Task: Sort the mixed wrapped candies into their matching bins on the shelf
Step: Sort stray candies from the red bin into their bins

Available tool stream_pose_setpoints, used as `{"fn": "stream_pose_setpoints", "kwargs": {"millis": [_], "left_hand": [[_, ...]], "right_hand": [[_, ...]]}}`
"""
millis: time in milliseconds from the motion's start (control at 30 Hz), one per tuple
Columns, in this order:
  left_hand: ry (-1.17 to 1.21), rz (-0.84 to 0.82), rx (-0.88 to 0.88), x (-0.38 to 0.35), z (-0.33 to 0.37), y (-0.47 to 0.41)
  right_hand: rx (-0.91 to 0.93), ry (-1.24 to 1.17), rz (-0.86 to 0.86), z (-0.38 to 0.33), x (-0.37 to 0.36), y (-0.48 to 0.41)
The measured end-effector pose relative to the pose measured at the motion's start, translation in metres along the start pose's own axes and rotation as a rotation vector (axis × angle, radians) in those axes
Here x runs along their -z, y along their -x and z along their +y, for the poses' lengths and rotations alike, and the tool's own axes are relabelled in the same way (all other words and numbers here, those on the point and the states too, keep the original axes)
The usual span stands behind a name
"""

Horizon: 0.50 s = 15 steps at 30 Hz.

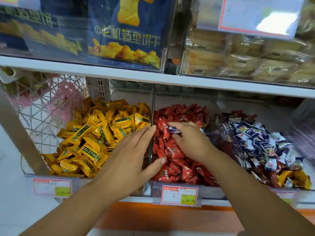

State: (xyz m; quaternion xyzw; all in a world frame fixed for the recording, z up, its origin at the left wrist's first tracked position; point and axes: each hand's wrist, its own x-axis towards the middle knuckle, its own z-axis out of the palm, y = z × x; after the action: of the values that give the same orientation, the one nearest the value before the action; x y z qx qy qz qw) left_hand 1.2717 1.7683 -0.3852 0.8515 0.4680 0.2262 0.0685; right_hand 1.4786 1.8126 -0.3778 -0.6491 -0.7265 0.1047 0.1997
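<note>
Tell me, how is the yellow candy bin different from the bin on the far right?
The yellow candy bin holds only yellow wrappers; the far right bin mixes blue-and-white, red and a few yellow ones. The left hand reaches over the yellow candy bin's right edge; no hand is in the far right bin. Both are clear bins heaped with wrapped candies.

Displaying "飞机造型饼干" in pale letters on the blue biscuit box (126, 31), and showing "24.90" on the price tag (179, 195) under the red candies (179, 113).
</note>
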Motion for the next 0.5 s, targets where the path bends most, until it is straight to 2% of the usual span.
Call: {"fn": "stream_pose_setpoints", "kwargs": {"millis": [67, 233, 400, 500], "left_hand": [[-0.006, -0.008, -0.014, 0.002, -0.001, 0.001], [-0.031, -0.011, -0.031, 0.002, -0.005, 0.005], [0.01, 0.002, -0.046, 0.002, -0.009, 0.007], [-0.004, -0.014, -0.001, 0.003, -0.009, 0.007]], "right_hand": [[0.006, 0.053, -0.025, 0.0, -0.007, -0.003], [-0.003, 0.02, 0.064, 0.001, -0.002, -0.005], [-0.009, -0.016, 0.186, -0.002, 0.044, 0.018], [-0.075, 0.024, 0.293, 0.016, 0.078, 0.034]]}}
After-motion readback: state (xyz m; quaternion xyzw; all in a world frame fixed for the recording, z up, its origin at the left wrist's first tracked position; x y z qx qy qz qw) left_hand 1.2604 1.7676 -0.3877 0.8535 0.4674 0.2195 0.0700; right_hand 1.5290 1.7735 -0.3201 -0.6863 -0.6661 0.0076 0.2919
